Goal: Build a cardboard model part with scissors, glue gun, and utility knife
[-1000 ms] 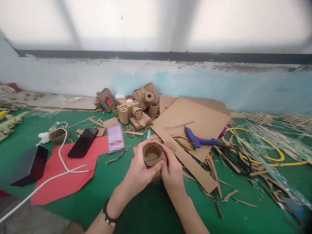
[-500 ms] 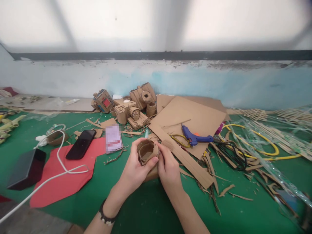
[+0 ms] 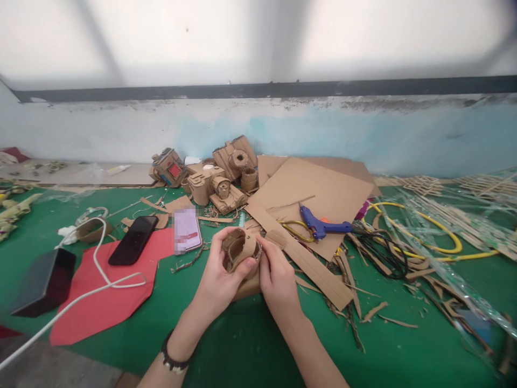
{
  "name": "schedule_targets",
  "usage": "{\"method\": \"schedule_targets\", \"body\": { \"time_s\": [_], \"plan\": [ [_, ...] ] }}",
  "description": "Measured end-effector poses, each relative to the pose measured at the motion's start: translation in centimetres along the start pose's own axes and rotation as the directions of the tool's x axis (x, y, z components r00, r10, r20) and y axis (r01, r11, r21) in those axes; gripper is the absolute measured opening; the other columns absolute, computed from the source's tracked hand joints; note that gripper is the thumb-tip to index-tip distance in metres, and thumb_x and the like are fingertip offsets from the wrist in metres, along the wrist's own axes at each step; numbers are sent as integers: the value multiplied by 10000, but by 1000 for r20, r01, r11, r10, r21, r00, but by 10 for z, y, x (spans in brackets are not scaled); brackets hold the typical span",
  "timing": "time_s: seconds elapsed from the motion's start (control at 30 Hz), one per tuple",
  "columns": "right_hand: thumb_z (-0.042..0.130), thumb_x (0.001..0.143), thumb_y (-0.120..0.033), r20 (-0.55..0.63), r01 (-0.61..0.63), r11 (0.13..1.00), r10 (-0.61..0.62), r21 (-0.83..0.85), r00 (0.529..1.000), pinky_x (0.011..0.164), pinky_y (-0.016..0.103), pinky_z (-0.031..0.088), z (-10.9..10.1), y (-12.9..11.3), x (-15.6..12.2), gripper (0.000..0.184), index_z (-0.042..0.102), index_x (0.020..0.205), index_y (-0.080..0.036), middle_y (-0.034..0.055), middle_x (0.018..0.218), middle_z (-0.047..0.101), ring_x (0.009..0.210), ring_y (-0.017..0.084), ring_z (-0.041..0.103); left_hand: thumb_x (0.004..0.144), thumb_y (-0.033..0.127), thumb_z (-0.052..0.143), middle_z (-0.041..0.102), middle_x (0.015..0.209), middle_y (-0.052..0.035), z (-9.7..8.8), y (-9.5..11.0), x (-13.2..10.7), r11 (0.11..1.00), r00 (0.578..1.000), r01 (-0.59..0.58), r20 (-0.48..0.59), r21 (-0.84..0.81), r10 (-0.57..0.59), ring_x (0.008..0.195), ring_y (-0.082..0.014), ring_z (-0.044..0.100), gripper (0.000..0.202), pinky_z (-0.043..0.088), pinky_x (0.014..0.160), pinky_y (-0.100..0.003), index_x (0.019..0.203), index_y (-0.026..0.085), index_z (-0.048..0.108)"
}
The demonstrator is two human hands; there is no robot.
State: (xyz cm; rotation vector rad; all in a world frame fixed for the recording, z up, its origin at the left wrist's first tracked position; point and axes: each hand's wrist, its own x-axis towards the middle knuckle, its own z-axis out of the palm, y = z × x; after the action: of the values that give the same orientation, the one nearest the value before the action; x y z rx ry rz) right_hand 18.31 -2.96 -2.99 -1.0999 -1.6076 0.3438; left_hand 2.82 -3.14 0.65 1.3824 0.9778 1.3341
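A rolled cardboard ring [image 3: 238,252], its open end tilted up toward me, is held between both hands over the near part of the green table [image 3: 242,345]. My left hand [image 3: 220,275] is wrapped round its left side, the thumb pressed on the near wall. My right hand [image 3: 280,275] pinches the ring's right edge with thumb and fingertips. A flat piece of cardboard [image 3: 247,287] shows below the ring between the hands; how it joins the ring is hidden.
Cardboard camera models [image 3: 210,186] stand at the back. Right of them lie cardboard sheets [image 3: 323,180] with a blue glue gun [image 3: 321,225]. A black phone [image 3: 133,240] rests on red paper [image 3: 109,302], near a dark box [image 3: 44,283] and white cable [image 3: 52,320]. Cardboard scraps [image 3: 374,312] litter the right.
The cardboard ring has turned and tilted a little in my hands, so more of its outer wall shows on the right. Both hands keep their grip on it.
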Motion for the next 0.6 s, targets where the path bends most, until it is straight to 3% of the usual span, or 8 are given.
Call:
{"method": "schedule_targets", "body": {
  "time_s": [0.17,0.27,0.37,0.47,0.6],
  "plan": [
    [438,1097,-193,-8,7,1000,-7,1,1000,1077,435,638,1,-1,1,424,745,1386,-242,116,1316,812,1232,268,778,906,597,849,662,1494,-148,-1,7,1,999,999,-39,21,-32,40,1387,-325,672,684,549,1190,-490,1395,269,502],
    [444,1097,-204,-16,-6,1000,6,13,1000,1061,444,643,2,-2,0,409,749,1367,-237,123,1303,819,1219,276,785,795,630,937,494,1691,-156,-5,10,2,996,993,-74,85,-56,79,1541,-360,536,883,490,1259,-491,1484,299,494],
    [485,1113,-264,-56,-100,992,105,74,993,1028,420,654,0,-5,0,353,764,1329,-243,119,1289,827,1197,278,797,722,655,967,378,1782,-141,-13,9,-1,996,994,-69,75,-59,73,1614,-366,446,1068,461,1287,-489,1584,357,412],
    [510,1139,-344,-65,-170,967,185,189,981,1042,397,643,-6,-10,0,330,743,1357,-258,102,1328,814,1228,263,784,787,615,944,452,1750,-135,-21,7,-6,999,997,-37,62,-8,38,1620,-355,445,953,448,1300,-473,1566,334,474],
    [510,1148,-340,4,-33,967,33,254,999,1124,416,604,-14,-15,3,368,672,1471,-268,96,1441,758,1330,252,729,864,595,894,561,1676,-160,-21,6,-11,999,994,31,103,25,-33,1569,-380,518,864,499,1265,-473,1573,262,528]
  ]
}}
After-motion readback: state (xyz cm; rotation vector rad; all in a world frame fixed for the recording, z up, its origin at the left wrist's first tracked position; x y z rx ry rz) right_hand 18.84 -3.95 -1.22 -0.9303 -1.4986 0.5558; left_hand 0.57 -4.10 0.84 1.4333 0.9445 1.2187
